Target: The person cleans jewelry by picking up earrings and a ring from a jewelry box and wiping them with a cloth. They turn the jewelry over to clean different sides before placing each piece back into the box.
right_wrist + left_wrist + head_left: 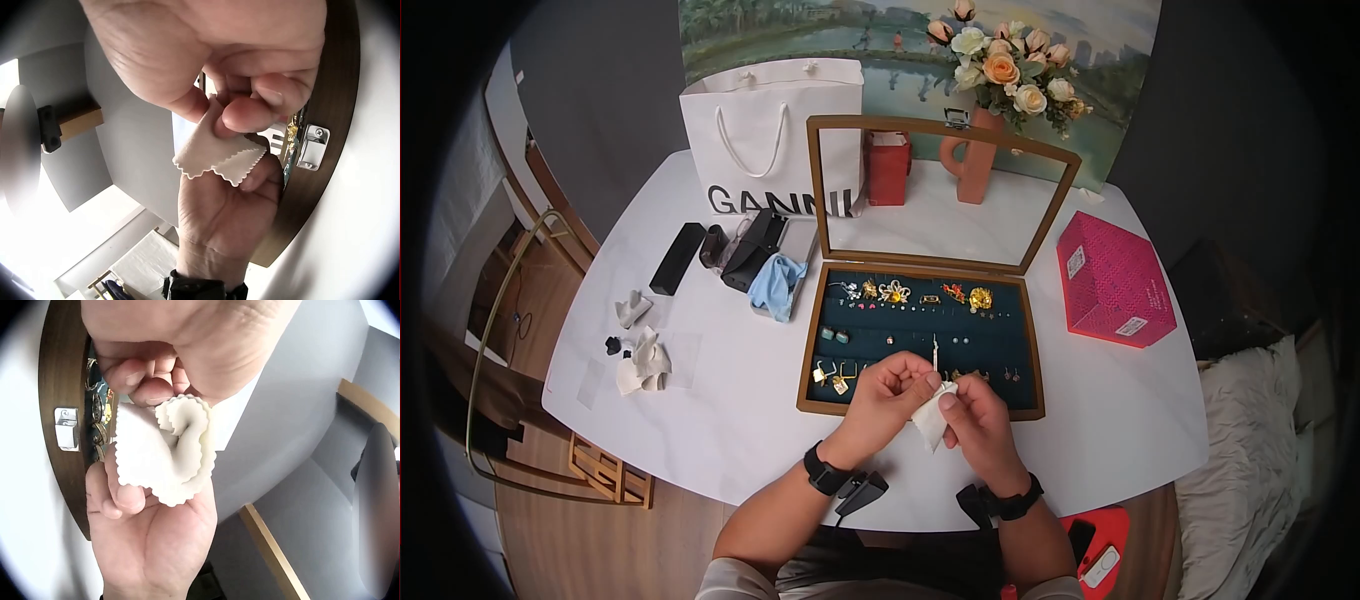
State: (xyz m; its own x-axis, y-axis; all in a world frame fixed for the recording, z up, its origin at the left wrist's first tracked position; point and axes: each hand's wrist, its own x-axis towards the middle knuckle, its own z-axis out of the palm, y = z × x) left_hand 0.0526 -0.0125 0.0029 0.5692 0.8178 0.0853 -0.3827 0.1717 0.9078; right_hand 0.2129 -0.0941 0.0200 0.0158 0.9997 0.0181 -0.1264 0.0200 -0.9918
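Observation:
Both hands meet over the front edge of a wooden jewelry case (923, 415) with a raised glass lid. A cream polishing cloth (930, 420) with a zigzag edge hangs folded from the fingers; its scalloped rim shows in both wrist views. My right hand (983, 425) pinches the cloth between thumb and fingers. My left hand (885, 395) has thumb and fingertips together at the cloth's upper end. From there a slender, light jewelry piece (935, 355) sticks up, its lower end hidden by fingers and cloth. Earrings (832, 375) and brooches (894, 292) fill the dark green lining.
To the left lie a crumpled cream cloth (645, 365), a black box (677, 258) and a blue cloth (777, 285). Behind stand a white paper bag (770, 140), a red box (888, 170) and a flower vase (975, 165). A pink box (1115, 280) sits at right.

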